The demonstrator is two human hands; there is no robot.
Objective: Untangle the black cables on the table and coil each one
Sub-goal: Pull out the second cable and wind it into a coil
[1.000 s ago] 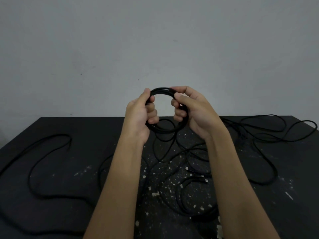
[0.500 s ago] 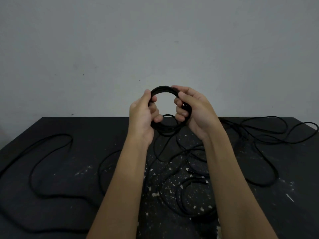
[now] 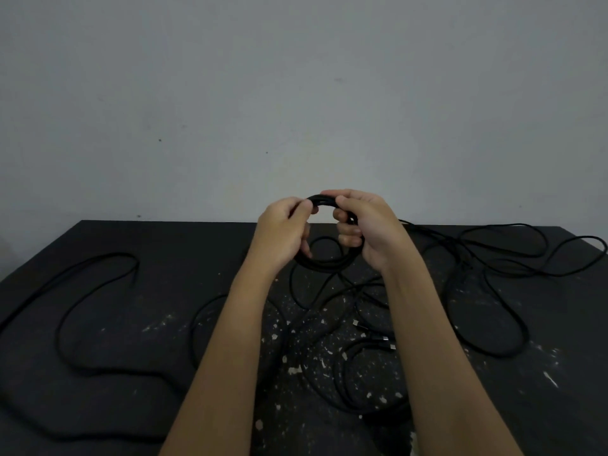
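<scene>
Black cable coil (image 3: 324, 265), gripped between left hand (image 3: 283, 232) and right hand (image 3: 373, 225), seemingly upright

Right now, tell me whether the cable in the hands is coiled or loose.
Coiled: the cable forms a ring of several loops, gripped between the left hand and right hand.
</scene>
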